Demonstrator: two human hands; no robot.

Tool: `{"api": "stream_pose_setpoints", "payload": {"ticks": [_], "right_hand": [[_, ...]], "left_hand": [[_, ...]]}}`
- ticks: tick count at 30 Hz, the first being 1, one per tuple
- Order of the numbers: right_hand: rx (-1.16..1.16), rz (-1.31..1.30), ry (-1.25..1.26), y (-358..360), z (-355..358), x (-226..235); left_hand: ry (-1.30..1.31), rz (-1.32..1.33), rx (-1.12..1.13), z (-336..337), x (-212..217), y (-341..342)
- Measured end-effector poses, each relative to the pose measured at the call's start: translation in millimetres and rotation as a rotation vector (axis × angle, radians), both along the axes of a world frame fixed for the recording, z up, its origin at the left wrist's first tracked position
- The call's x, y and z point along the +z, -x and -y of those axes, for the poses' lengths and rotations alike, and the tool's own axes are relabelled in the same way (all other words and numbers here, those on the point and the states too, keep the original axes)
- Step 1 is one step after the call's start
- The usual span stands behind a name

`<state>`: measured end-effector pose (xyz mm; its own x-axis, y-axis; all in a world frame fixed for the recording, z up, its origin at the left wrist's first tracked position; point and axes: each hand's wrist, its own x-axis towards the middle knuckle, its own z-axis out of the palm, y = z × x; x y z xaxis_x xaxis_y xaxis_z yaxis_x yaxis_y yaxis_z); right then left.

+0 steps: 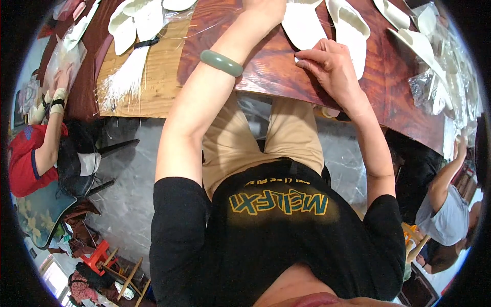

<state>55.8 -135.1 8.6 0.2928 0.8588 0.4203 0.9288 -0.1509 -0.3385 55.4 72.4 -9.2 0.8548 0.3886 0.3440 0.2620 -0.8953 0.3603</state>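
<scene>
Right hand [331,65] pinching small piece (unclear) beside white insole [303,25].

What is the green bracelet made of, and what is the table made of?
The bracelet looks like smooth polished stone, maybe jade or glass: pale green, thick, with a soft shine. The table looks like dark red varnished wood, with swirling grain and a glossy top.

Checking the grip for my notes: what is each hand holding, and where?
Right hand pinches something small and pale at its fingertips; what it is cannot be told. Left hand is mostly cut off.
</scene>
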Motion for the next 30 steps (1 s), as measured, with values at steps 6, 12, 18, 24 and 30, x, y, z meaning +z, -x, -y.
{"api": "stream_pose_setpoints", "payload": {"ticks": [6, 12, 18, 24, 30], "right_hand": [[-0.03, -0.36, -0.03, -2.1, 1.5, 5.2], [-0.112, -0.174, -0.164, -42.4, -15.5, 25.3], [-0.089, 0.082, -0.07, -45.6, -32.5, 5.3], [-0.06, -0.319, 0.014, -26.9, -21.9, 20.8], [0.025, 0.226, 0.075, -21.9, -8.8, 18.9]], "left_hand": [[0.013, 0.029, 0.003, -0.5, -5.4, -5.9], [0.025, -0.039, 0.008, -8.1, 4.3, -7.7], [-0.249, -0.03, 0.025, -4.7, -13.4, 5.2], [0.001, 0.109, -0.043, 10.3, -6.5, 23.3], [0.013, 0.028, -0.032, 11.9, -15.0, 12.0]]}}
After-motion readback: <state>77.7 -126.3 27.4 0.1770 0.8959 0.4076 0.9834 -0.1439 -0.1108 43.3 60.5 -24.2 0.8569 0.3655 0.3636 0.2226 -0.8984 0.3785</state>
